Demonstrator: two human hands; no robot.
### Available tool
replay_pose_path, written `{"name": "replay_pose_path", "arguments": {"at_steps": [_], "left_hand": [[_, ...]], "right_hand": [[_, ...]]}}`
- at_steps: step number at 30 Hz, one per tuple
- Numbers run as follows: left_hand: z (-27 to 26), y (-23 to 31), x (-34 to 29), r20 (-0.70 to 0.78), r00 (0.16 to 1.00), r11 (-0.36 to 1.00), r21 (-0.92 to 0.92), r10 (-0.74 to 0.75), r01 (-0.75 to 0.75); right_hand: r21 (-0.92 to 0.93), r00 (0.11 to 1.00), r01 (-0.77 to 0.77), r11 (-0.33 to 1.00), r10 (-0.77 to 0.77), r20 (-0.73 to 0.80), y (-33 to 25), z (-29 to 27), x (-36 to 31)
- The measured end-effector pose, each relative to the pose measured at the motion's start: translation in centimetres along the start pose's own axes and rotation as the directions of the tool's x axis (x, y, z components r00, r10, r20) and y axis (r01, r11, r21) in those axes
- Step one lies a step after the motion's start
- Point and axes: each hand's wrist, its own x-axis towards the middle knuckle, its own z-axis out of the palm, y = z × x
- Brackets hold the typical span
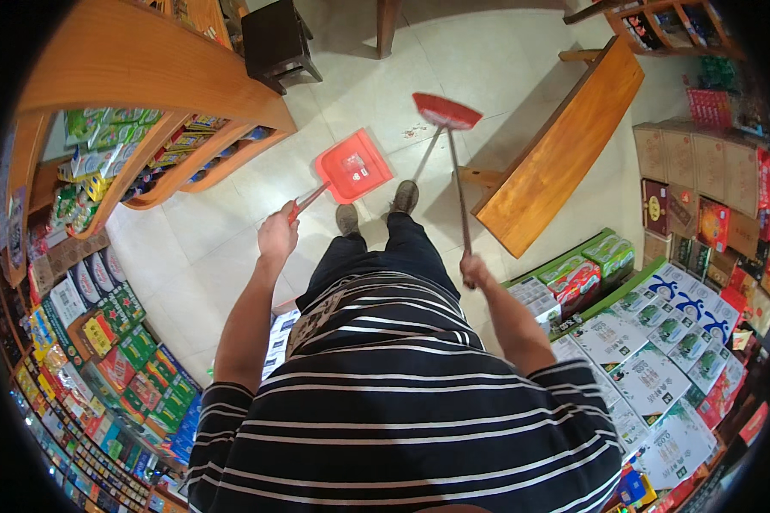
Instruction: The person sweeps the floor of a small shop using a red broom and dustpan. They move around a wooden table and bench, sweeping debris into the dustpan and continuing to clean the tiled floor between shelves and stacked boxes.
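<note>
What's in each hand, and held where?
Left hand: the red dustpan, by its handle. Right hand: the broom, near its stick's upper end.

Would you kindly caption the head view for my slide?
Left hand holds a red plastic dustpan, right hand a red-headed broom, over pale tiles.

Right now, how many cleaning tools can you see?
2: the red dustpan in your left hand and the red-headed broom in your right hand. Others may be hidden behind the wooden shelves.
</note>
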Motion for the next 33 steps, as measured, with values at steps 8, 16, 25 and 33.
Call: {"name": "replay_pose_path", "arguments": {"at_steps": [8,16,25,33], "left_hand": [[-0.6,-0.5,2.8,0.060,0.996,0.998,-0.034,0.062,-0.060],[-0.1,-0.8,6.3,0.044,0.990,0.991,0.000,0.134,-0.134],[1.2,-1.0,6.2,0.003,0.978,0.977,-0.046,0.207,-0.206],[1.7,-2.1,6.2,-0.005,0.986,0.985,-0.046,0.165,-0.165]], "right_hand": [[0.755,0.749,-0.602,0.260,0.511,0.421,-6.0,-8.4,-14.2],[0.799,0.820,-0.570,0.191,0.199,0.537,-14.2,-4.8,-4.7],[0.567,0.702,-0.698,0.438,0.259,0.664,-19.0,-3.7,-11.5],[0.499,0.783,-0.587,0.638,0.290,0.550,-14.8,-15.3,-21.4]]}}
